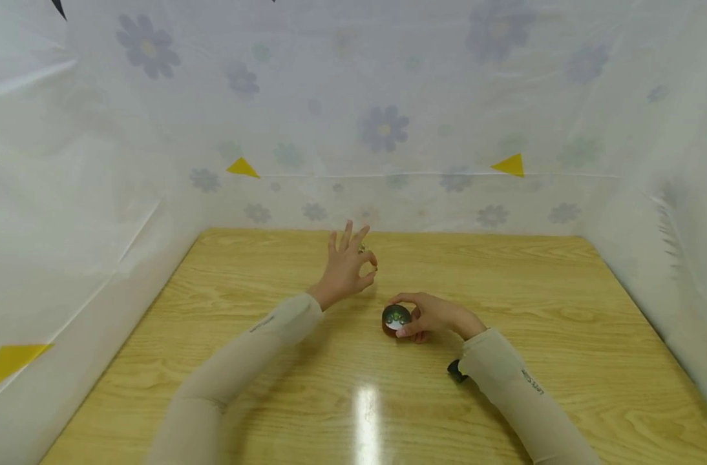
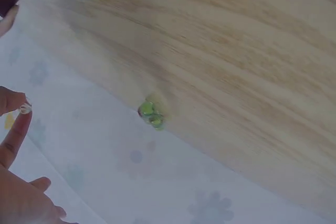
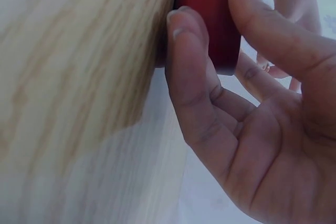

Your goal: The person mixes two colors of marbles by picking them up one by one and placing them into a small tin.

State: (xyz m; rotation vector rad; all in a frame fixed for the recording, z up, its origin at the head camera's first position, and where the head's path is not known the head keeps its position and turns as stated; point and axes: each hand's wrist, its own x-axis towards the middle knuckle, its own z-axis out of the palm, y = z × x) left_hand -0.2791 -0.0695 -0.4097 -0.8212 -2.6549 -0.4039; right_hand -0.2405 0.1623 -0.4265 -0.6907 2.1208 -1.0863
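My left hand (image 1: 342, 271) is raised over the table, with thumb and index finger pinching a small clear glass bead (image 2: 24, 107). The other fingers of that hand are spread. Just beyond it lies a little cluster of green glass marbles (image 2: 149, 113) on the wooden table, partly hidden behind the fingers in the head view. My right hand (image 1: 433, 314) grips a small round dark red container (image 3: 207, 22) by its side, thumb and fingers curled about it. In the head view its top looks dark and shiny with greenish glints; whether these are contents or reflections I cannot tell.
The wood-grain table (image 1: 534, 290) is enclosed by white flowered sheeting (image 1: 435, 77) at the back and sides. Yellow triangles (image 1: 509, 166) mark the sheeting. A black object (image 1: 457, 371) sits against the right sleeve near the wrist.
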